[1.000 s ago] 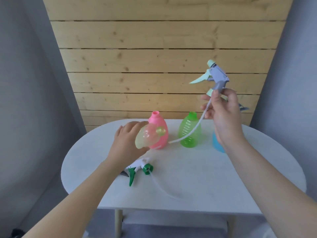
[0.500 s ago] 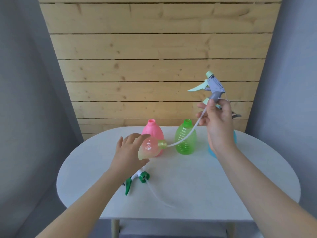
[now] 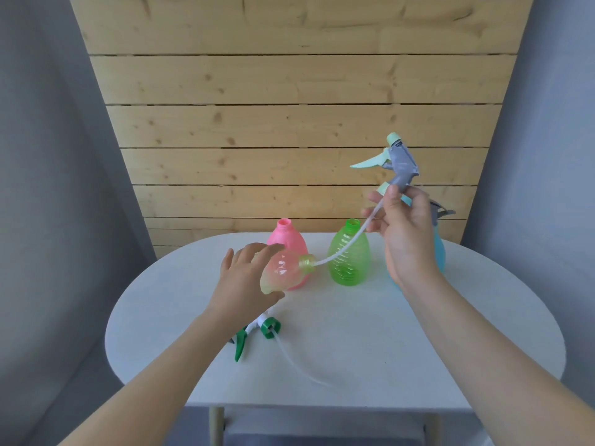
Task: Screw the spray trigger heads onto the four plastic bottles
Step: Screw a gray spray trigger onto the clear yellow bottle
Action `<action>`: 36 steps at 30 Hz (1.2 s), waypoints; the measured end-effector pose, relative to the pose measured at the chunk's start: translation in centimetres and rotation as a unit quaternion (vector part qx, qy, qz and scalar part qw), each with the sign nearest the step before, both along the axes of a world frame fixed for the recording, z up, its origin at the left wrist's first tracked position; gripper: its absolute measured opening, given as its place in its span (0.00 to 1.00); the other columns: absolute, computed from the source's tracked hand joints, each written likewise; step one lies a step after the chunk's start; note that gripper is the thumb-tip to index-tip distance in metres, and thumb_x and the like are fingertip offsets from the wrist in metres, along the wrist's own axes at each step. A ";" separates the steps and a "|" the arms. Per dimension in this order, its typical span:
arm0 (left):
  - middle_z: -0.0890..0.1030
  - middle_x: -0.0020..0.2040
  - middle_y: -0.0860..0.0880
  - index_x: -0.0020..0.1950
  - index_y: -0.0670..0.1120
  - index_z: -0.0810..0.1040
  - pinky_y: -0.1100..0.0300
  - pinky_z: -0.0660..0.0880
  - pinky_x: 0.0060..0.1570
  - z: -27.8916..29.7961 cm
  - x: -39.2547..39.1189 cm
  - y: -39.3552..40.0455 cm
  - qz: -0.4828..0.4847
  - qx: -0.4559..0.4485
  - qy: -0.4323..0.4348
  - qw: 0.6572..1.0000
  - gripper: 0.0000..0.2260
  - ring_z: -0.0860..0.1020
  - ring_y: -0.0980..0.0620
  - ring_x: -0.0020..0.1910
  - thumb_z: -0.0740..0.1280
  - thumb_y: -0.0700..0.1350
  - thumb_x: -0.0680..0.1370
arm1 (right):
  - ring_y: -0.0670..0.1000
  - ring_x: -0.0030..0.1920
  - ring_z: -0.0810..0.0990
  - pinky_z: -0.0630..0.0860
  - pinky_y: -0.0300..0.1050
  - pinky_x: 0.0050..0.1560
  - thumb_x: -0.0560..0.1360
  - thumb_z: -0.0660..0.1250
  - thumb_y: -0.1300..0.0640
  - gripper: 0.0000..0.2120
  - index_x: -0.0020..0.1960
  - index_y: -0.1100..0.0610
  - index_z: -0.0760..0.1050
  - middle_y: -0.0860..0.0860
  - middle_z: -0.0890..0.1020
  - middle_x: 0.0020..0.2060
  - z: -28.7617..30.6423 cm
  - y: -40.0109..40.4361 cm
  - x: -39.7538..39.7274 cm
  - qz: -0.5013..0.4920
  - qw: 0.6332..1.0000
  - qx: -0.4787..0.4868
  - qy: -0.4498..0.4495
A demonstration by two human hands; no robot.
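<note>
My left hand [image 3: 240, 284] grips a pale yellow see-through bottle [image 3: 283, 272], tipped on its side above the table with its neck pointing right. My right hand [image 3: 402, 233] holds a grey and mint spray trigger head [image 3: 394, 160] up high by its collar. Its white dip tube [image 3: 344, 249] curves down and its tip sits in the yellow bottle's neck. A pink bottle [image 3: 289, 239] and a green bottle [image 3: 349, 255] stand open-necked behind. A blue bottle [image 3: 439, 249] with a grey trigger head [image 3: 442, 212] on it stands behind my right hand.
A white and green trigger head [image 3: 260, 328] with a long tube lies on the white oval table [image 3: 386, 333] in front of my left hand. A wooden plank wall [image 3: 289, 123] rises behind the table.
The tube's tip has gone from beside the yellow bottle's neck into it. My right hand has lowered a little with the trigger head.
</note>
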State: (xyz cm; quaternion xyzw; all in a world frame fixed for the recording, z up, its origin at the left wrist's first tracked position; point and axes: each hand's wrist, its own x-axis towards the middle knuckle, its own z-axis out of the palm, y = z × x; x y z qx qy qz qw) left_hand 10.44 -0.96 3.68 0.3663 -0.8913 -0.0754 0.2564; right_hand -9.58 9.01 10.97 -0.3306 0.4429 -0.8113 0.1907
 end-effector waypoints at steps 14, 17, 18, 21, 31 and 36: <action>0.71 0.51 0.67 0.51 0.78 0.63 0.81 0.62 0.45 2.0 -1.7 3.1 -0.071 0.199 0.192 0.958 0.29 0.67 0.74 0.52 0.77 0.54 0.64 | 0.46 0.57 0.79 0.72 0.43 0.61 0.70 0.69 0.55 0.08 0.49 0.52 0.80 0.47 0.83 0.53 -2.2 -1.0 2.4 0.212 0.967 0.138 0.036; 0.74 0.47 0.69 0.47 0.80 0.65 0.83 0.62 0.44 2.1 -1.9 3.4 -0.089 0.220 0.213 0.948 0.28 0.67 0.77 0.50 0.77 0.52 0.64 | 0.47 0.56 0.79 0.71 0.44 0.63 0.67 0.67 0.54 0.14 0.51 0.54 0.79 0.48 0.82 0.52 -1.9 -0.8 1.4 0.262 0.956 0.131 0.034; 0.76 0.46 0.68 0.49 0.79 0.66 0.83 0.62 0.44 2.2 -2.1 3.5 -0.099 0.228 0.219 0.944 0.28 0.68 0.75 0.50 0.77 0.52 0.64 | 0.47 0.56 0.79 0.72 0.44 0.63 0.67 0.67 0.54 0.14 0.51 0.55 0.79 0.47 0.84 0.50 -1.8 -0.7 1.1 0.271 0.954 0.124 0.030; 0.77 0.44 0.66 0.57 0.73 0.70 0.76 0.66 0.45 1.9 -2.8 3.7 -0.116 0.247 0.232 0.934 0.26 0.71 0.66 0.49 0.74 0.57 0.63 | 0.50 0.58 0.80 0.74 0.44 0.62 0.66 0.67 0.54 0.15 0.52 0.56 0.78 0.50 0.85 0.49 -1.6 -0.5 0.6 0.285 0.950 0.122 0.045; 0.74 0.49 0.55 0.60 0.66 0.70 0.69 0.69 0.52 1.8 -4.8 4.7 -0.078 0.162 0.250 0.951 0.28 0.72 0.60 0.52 0.76 0.53 0.64 | 0.61 0.58 0.78 0.70 0.60 0.65 0.53 0.77 0.43 0.28 0.47 0.56 0.74 0.58 0.79 0.46 -1.8 -0.6 0.5 0.160 0.969 0.176 0.073; 0.69 0.53 0.52 0.70 0.59 0.56 0.59 0.71 0.44 1.5 -6.0 5.5 -0.103 0.095 0.223 0.965 0.36 0.69 0.53 0.50 0.72 0.53 0.68 | 0.60 0.53 0.80 0.73 0.59 0.62 0.45 0.77 0.33 0.38 0.46 0.56 0.74 0.55 0.78 0.43 -2.1 -0.6 1.0 0.090 0.980 0.174 0.042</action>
